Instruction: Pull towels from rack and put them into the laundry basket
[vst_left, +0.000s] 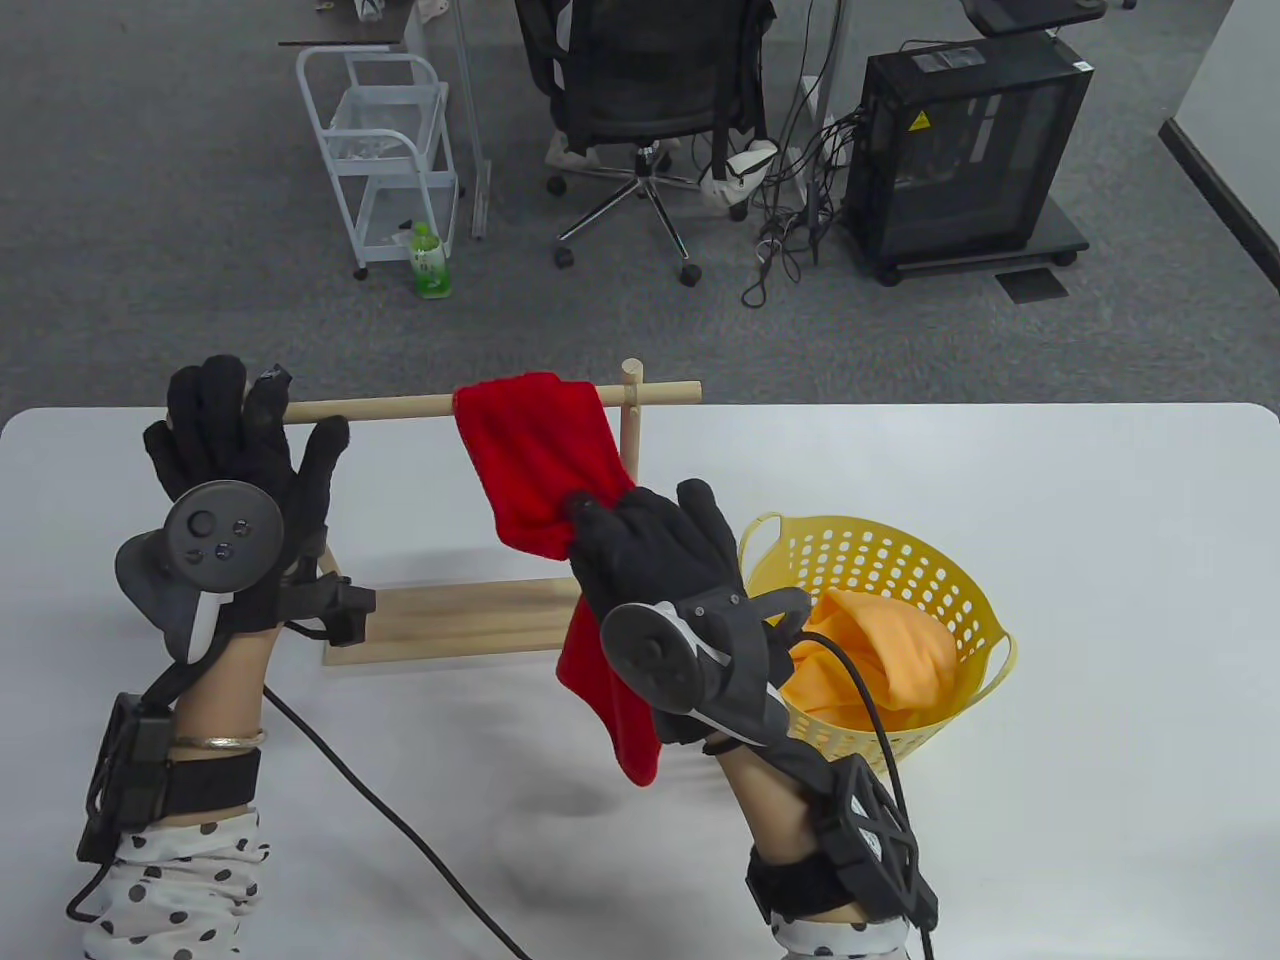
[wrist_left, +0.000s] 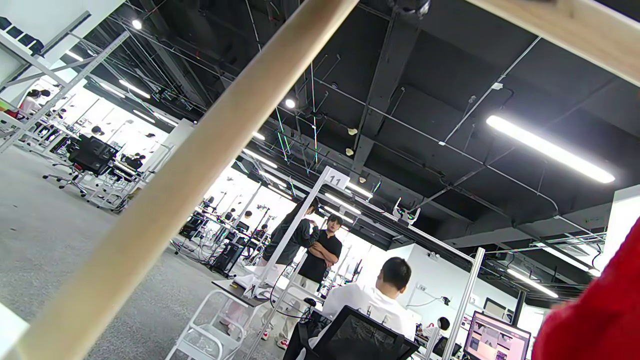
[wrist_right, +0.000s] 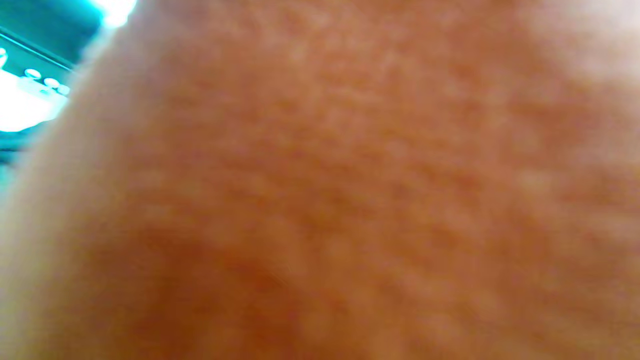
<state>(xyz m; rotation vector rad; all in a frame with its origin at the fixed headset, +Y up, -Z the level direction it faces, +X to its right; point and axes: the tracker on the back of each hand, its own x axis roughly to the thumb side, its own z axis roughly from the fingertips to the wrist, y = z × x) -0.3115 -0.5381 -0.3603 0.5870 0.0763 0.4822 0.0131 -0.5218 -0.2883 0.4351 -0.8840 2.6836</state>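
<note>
Grey office carpet, a swivel chair (vst_left: 640, 90) and a black computer tower (vst_left: 965, 150) sit behind the white table (vst_left: 1100, 560) where the work goes on. On it stands a wooden rack (vst_left: 400, 405) with one red towel (vst_left: 535, 460) draped over its top bar near the right-hand upright. The towel's front length hangs down towards the person and trails below the right hand (vst_left: 665, 580), whose fingers curl round the cloth partway down. The right wrist view shows only blurred cloth pressed close to the lens. The left hand (vst_left: 235, 480) is raised at the bare left end of the bar with fingers spread and straight; whether it touches the bar cannot be told from the table view. In the left wrist view the bar runs diagonally close by. Just right of the rack sits the yellow laundry basket (vst_left: 985, 625), already holding an orange towel (vst_left: 880, 650).

The likely step is drawing the red towel off the bar. A sideways or downward tug could drag the light rack along or tip it if the left hand is not steadying it. The towel might also snag on the upright. Its long tail could catch the basket's rim and hang outside, or nudge the basket towards the table's edge.
</note>
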